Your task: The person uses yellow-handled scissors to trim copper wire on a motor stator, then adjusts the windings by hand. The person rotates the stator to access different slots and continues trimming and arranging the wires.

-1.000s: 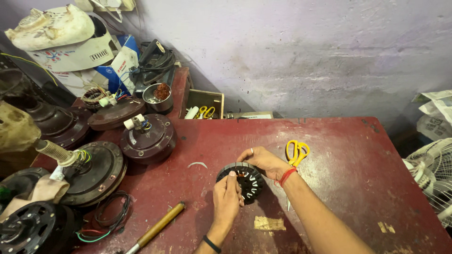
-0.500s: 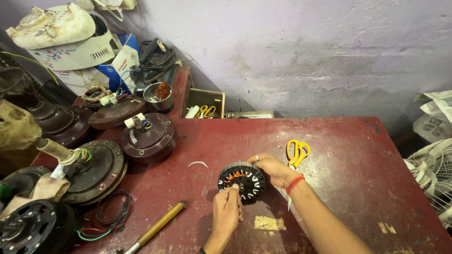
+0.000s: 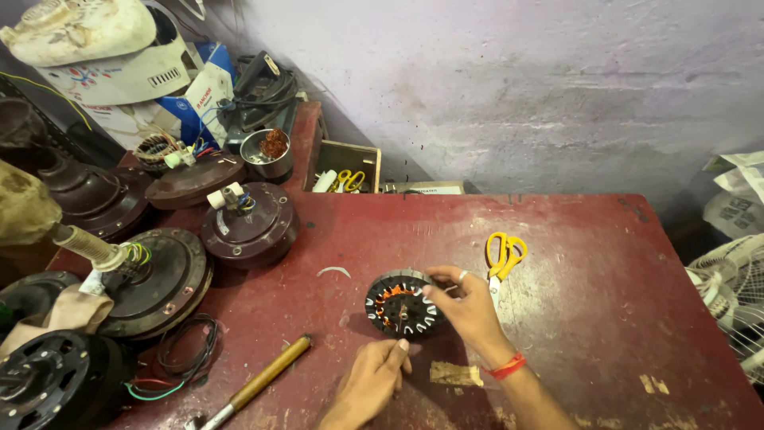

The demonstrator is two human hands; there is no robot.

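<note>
far left: dark fan motor housings (image 3: 155,279) crowded along table edge, one with cloth-wrapped shaft sticking up
wire loop: black, red and green wires (image 3: 179,358) coiled on table beside housings
brown housing: round motor cover (image 3: 251,227) with white connector on top, behind and left of stator
tool: wooden-handled tool (image 3: 259,382) lying diagonal near front edge, left of left hand
table: worn red top (image 3: 573,263)
left hand: left hand (image 3: 370,382) palm down on table, fingers loosely curled, holding nothing, fingertip just below stator rim; touching or not, cannot tell
stator: fan stator (image 3: 402,302), black slotted ring with copper windings, flat on table near centre front, between both hands
right hand: right hand (image 3: 469,306) pinching stator's right edge with thumb and fingers; red thread on wrist
tape scrap: tan piece (image 3: 454,373) on table below right wrist
scissors: yellow-handled scissors (image 3: 501,259) lying just right of right hand
back: small wooden box (image 3: 346,167) holding more yellow handles, against wall
far right: white fan guard (image 3: 736,306) past table edge
</note>
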